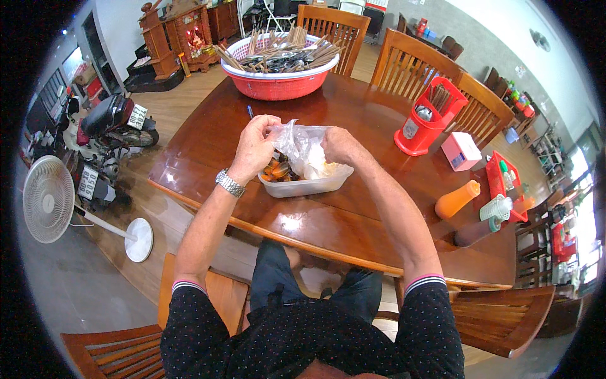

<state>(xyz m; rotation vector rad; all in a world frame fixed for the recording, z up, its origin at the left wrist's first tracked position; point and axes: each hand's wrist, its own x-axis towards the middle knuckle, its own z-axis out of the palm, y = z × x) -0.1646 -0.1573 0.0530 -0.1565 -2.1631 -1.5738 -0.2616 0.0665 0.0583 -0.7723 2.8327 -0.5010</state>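
A clear plastic bag (302,148) sits partly inside a translucent white plastic tub (309,187) on the table in front of me. My left hand (257,144) pinches the bag's upper left edge between thumb and fingers. At the bag's right side my right hand (343,146) is curled closed against the plastic, its fingertips mostly hidden. Something whitish shows through the bag's lower part. Left of the bag, several small orange and dark pieces (278,169) lie in the tub; their kind is unclear.
On the wooden table (208,158), a red basin (278,87) with a white colander full of chopsticks stands far left. Rightward are a red utensil holder (429,117), a tissue box (461,151), an orange squeeze bottle (457,199), and a red condiment caddy (499,180). Wooden chairs surround it.
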